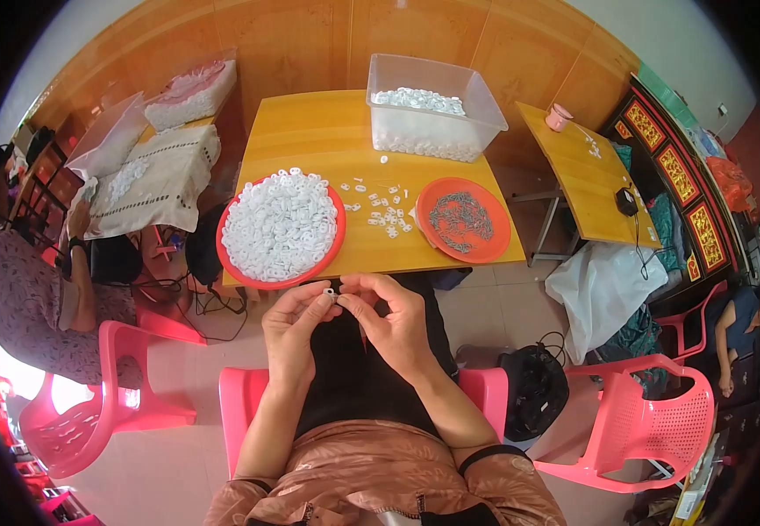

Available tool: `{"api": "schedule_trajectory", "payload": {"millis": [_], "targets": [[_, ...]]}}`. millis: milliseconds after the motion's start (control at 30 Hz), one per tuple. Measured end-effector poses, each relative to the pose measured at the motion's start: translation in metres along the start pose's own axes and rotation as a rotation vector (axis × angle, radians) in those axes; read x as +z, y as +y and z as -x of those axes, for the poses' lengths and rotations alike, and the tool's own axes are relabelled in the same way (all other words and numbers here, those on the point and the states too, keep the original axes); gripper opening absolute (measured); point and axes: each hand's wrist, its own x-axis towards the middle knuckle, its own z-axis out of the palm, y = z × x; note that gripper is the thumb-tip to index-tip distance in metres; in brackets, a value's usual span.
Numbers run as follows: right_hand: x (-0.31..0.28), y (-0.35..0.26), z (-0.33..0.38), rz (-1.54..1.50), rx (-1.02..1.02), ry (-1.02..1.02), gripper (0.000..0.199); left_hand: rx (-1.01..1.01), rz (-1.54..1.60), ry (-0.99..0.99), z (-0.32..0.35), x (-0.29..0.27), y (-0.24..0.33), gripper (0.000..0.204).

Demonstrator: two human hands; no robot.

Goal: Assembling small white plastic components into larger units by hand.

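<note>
Over my lap, just off the table's front edge, my left hand [296, 317] and my right hand [386, 317] meet fingertip to fingertip. Pinched between thumb and fingers of my left hand is a small white plastic piece [331, 294] with a dark hole. My right thumb and forefinger are pressed together right beside it; whatever they grip is too small to make out. Beyond my left hand stands a red basin [341, 230] heaped with white plastic pieces [281, 223]. To the right, an orange-red plate [491, 248] bears a pile of small metal screws [460, 221].
Loose white pieces [388, 217] lie between basin and plate on the yellow table [301, 114]. A clear bin [437, 131] of white pieces stands at its back. Another person [46, 298] sits at left by a cloth-covered table. Pink chairs [643, 421] flank me; a black bag [533, 386] is on the floor.
</note>
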Motion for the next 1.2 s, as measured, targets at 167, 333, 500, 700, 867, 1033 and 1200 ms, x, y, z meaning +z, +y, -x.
{"api": "schedule_trajectory", "payload": {"millis": [167,333,500,700,867,1033,1200], "targets": [[-0.002,0.001,-0.001,0.087,-0.053,-0.02,0.011,0.015,0.003,-0.011,0.0,0.003,-0.002,0.02],[0.0,0.001,-0.002,0.125,-0.087,-0.008,0.006,0.005,-0.015,-0.027,-0.003,0.001,-0.005,0.019],[0.004,0.005,0.0,0.145,-0.161,0.006,0.007,0.054,-0.045,-0.027,-0.005,-0.002,-0.009,0.018],[0.006,0.007,0.0,0.122,-0.16,0.02,0.006,0.058,-0.072,-0.025,-0.005,-0.004,-0.01,0.017],[0.005,0.004,0.001,0.094,-0.115,0.02,0.006,0.045,-0.057,0.004,-0.004,-0.001,-0.015,0.018],[0.003,0.012,-0.001,0.145,-0.158,0.021,0.007,0.003,-0.053,-0.028,-0.005,-0.001,-0.013,0.018],[-0.001,0.007,-0.002,0.066,-0.005,-0.02,0.007,-0.02,-0.047,-0.03,-0.008,-0.001,-0.017,0.018]]}}
